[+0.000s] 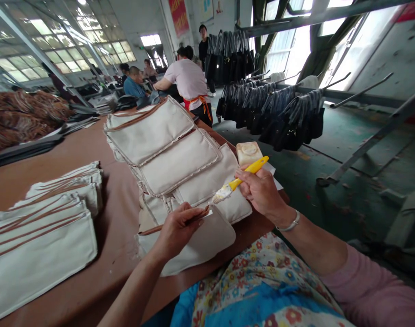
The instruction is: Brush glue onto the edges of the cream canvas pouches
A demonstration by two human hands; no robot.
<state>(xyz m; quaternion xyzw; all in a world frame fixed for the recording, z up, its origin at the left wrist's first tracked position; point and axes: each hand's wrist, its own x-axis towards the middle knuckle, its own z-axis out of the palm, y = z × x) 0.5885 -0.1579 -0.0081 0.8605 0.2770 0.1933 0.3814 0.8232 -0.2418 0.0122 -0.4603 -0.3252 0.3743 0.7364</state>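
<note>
My right hand (pixel 262 190) is closed round the yellow handle of a brush (pixel 239 179), whose bristles are coated in something white. The brush tip points down to the left, close to the edge of a cream fabric bag piece (pixel 200 240). My left hand (pixel 176 229) pinches the brown-trimmed top edge of that piece; whether the bristles touch it I cannot tell. Just beyond lies an overlapping stack of similar cream pieces (pixel 180 159). A small pale tub (pixel 249 153) stands at the table's right edge, behind the brush.
More cream pieces with brown trim (pixel 44 254) lie in a pile on the left of the brown table (pixel 117 218). Brown strips (pixel 23 113) are heaped at the far left. Black bags (pixel 282 113) hang on a rack to the right. Several people, one in a pink shirt (pixel 190 81), are further back.
</note>
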